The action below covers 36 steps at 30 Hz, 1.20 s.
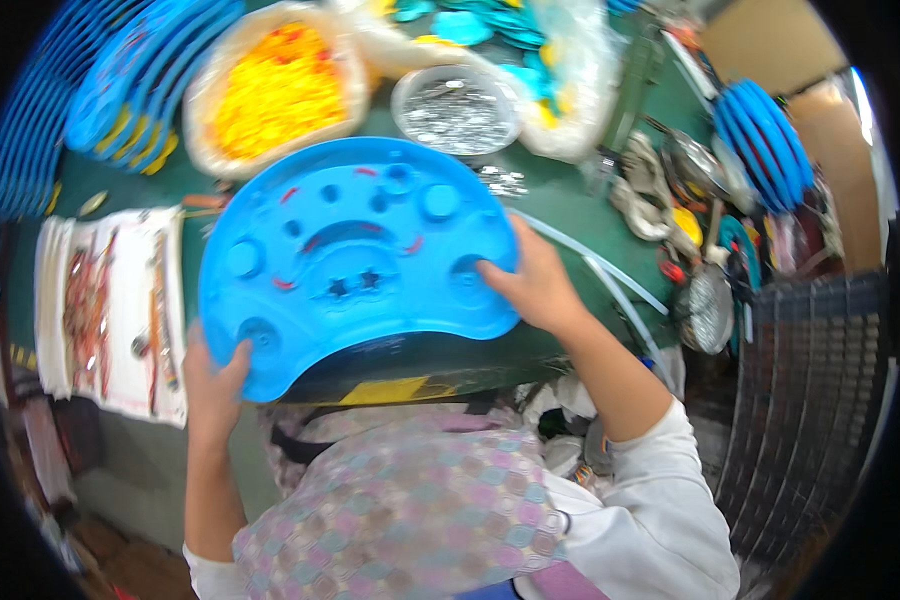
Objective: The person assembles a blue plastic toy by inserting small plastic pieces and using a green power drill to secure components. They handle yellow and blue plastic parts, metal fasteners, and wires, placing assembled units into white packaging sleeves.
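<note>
A blue curved plastic tray (360,225), with molded recesses, star-shaped holes and small red marks on it, is held up over the green table's front edge. My left hand (216,375) grips its lower left end, the thumb lying on the face beside a round recess. At the right end my right hand (532,277) holds the rim, its thumb near another round recess. The fingers of both hands are mostly hidden behind the tray. Just beyond it stands a clear tub of small shiny metal parts (456,112), and some loose metal pieces (501,181) lie beside the tub.
An open bag of yellow plastic pieces (281,97) and a bag of teal pieces (487,30) sit at the back. Blue trays (139,82) are stacked far left. White sheets (120,315) carrying small parts lie left. Cluttered tools, blue rings (763,146) and a dark crate (802,390) occupy the right.
</note>
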{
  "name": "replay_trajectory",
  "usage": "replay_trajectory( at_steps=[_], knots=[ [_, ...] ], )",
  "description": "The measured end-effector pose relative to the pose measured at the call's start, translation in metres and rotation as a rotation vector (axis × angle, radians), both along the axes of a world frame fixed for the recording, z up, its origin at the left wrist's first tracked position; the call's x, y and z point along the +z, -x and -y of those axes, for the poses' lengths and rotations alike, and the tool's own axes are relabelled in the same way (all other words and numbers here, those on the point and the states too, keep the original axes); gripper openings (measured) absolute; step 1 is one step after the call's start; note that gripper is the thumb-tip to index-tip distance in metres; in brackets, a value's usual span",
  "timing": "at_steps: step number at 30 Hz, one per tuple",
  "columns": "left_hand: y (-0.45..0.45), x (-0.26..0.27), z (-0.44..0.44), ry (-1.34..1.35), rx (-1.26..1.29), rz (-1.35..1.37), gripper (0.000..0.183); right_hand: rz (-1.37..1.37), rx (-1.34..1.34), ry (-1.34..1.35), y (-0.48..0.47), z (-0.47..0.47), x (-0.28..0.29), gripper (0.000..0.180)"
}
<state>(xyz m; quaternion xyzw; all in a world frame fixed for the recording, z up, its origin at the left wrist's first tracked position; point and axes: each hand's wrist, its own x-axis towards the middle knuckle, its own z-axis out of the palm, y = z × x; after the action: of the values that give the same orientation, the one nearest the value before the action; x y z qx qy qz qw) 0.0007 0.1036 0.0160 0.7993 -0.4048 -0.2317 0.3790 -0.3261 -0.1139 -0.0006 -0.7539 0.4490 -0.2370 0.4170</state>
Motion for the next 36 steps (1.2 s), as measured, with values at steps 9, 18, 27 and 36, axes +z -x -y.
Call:
replay_trajectory(
  at_steps=[9,18,27,36],
  knots=[
    [0.006,-0.008,0.002,-0.012,0.158,0.036,0.048,0.054,0.013,-0.082,-0.007,-0.008,-0.001,0.050],
    [0.005,0.000,0.009,-0.049,0.142,0.033,0.048,0.050,0.009,-0.087,-0.007,-0.007,0.001,0.057],
    [0.006,-0.002,0.004,-0.027,0.134,-0.007,0.050,-0.020,0.004,-0.084,-0.005,-0.009,0.001,0.066],
    [0.016,0.005,0.014,0.251,-0.360,0.683,0.035,-0.164,0.122,0.029,-0.005,-0.009,0.013,0.085]
  ],
)
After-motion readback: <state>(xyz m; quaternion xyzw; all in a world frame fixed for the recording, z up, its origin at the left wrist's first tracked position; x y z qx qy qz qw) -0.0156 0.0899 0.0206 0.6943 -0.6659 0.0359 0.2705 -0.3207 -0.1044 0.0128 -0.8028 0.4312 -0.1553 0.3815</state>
